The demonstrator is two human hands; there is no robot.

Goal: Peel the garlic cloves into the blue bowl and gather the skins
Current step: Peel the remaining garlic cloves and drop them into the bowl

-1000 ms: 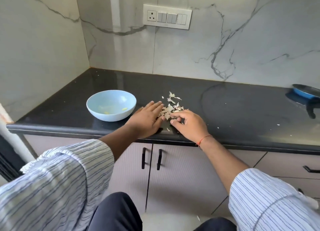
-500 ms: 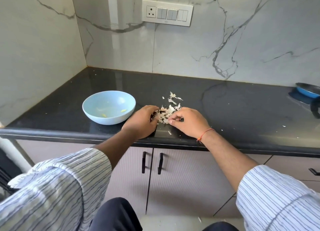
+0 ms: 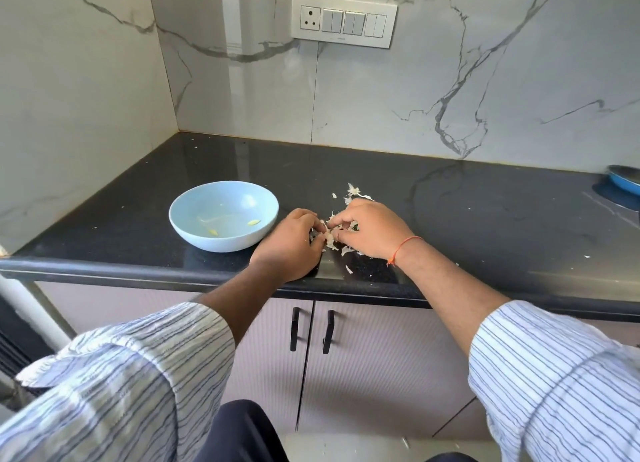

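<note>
Progress: 2 small pale-yellow peeled garlic cloves (image 3: 253, 222) lay in the round light-blue bowl (image 3: 194, 233), centre-left on the black tabletop (image 3: 485, 226) | left hand (image 3: 289, 245) and right hand (image 3: 369, 228) curled, pinching the papery white skins (image 3: 329, 235) at frame centre | left: loose flakes ungathered | writing: none legible

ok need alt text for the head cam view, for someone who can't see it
A person's left hand and right hand meet over a small pile of garlic skins near the front edge of a black countertop, fingers curled into the skins. A light blue bowl left of the hands holds a few peeled garlic cloves; more skins lie just behind the right hand.
</note>
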